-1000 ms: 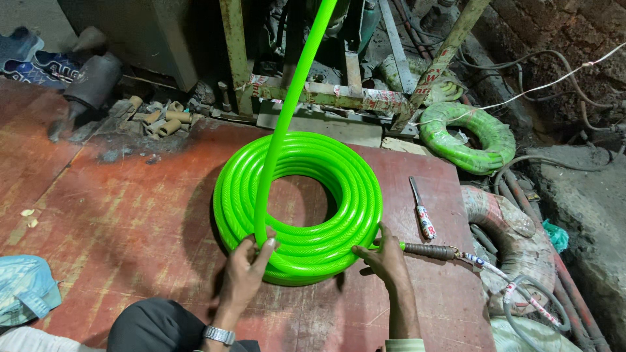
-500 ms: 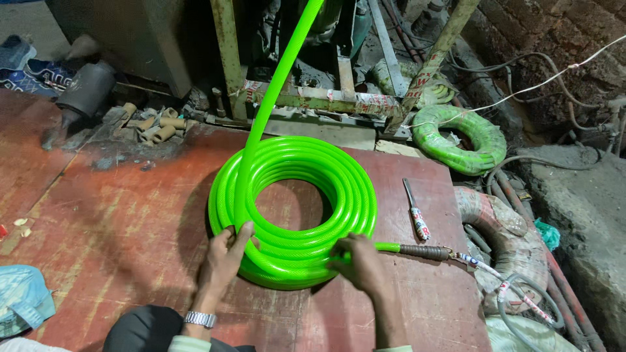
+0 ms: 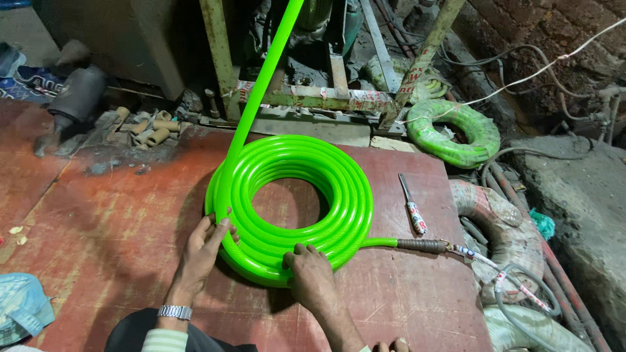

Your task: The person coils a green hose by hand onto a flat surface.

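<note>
A bright green hose coil [image 3: 339, 189] lies flat on a red-brown board [image 3: 111, 221]. One strand of the hose [image 3: 261, 85] rises from the coil's left side up to a machine at the back. My left hand [image 3: 205, 251] rests open against the coil's near-left edge, fingers spread on the outer loop. My right hand [image 3: 312, 277] presses down on the coil's near edge, fingers curled over the loops. A dark fitting [image 3: 422, 246] joins the coil's right end to a thin line.
A knife with a wrapped handle [image 3: 413, 207] lies right of the coil. A second, wrapped green coil [image 3: 456, 133] sits at the back right. A metal frame [image 3: 313, 98] stands behind the board. Cloth-wrapped pipes [image 3: 502, 228] run along the right edge. Blue cloth [image 3: 23, 306] lies at lower left.
Both hands have slid leftward around the coil's near edge. The right hand went from the coil's right side to its front. The coil looks turned a little.
</note>
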